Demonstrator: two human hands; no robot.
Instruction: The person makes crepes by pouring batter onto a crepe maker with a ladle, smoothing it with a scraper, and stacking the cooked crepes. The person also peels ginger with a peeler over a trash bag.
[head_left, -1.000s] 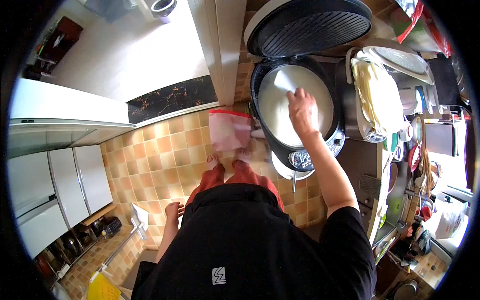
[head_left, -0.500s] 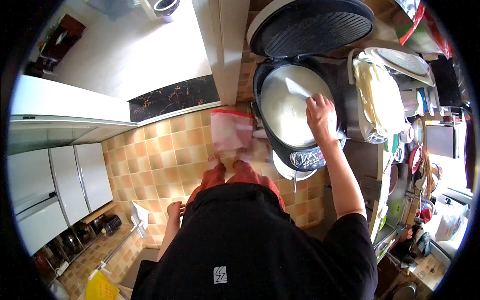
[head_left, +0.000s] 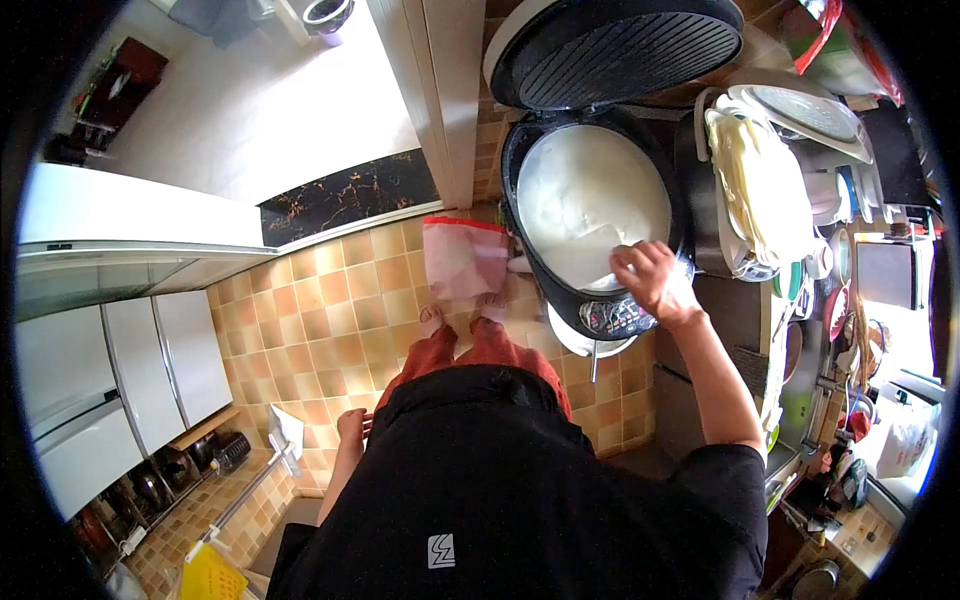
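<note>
A round electric griddle (head_left: 512, 185) stands with its black ribbed lid (head_left: 620, 55) raised, and a thin white layer (head_left: 580, 185) covers its plate. My right hand (head_left: 655, 283) is over the plate's near right edge, fingers closed on a white scraper (head_left: 603, 240) whose blade lies against the white layer. The control panel (head_left: 612, 318) is just below that hand. My left hand (head_left: 352, 425) hangs low beside my body, far from the griddle; its fingers are too small and partly hidden to read.
Right of the griddle, a tray holds a pile of pale folded sheets (head_left: 760, 190). White lids (head_left: 800, 115) lie behind it. A pink bag (head_left: 465, 260) is near my feet on the tiled floor (head_left: 340, 310). Cabinets (head_left: 195, 350) line the left; cluttered shelves are at right.
My right hand has moved down toward the control panel side with the scraper, which has swung from the plate's upper part to its lower part. My left hand stays low.
</note>
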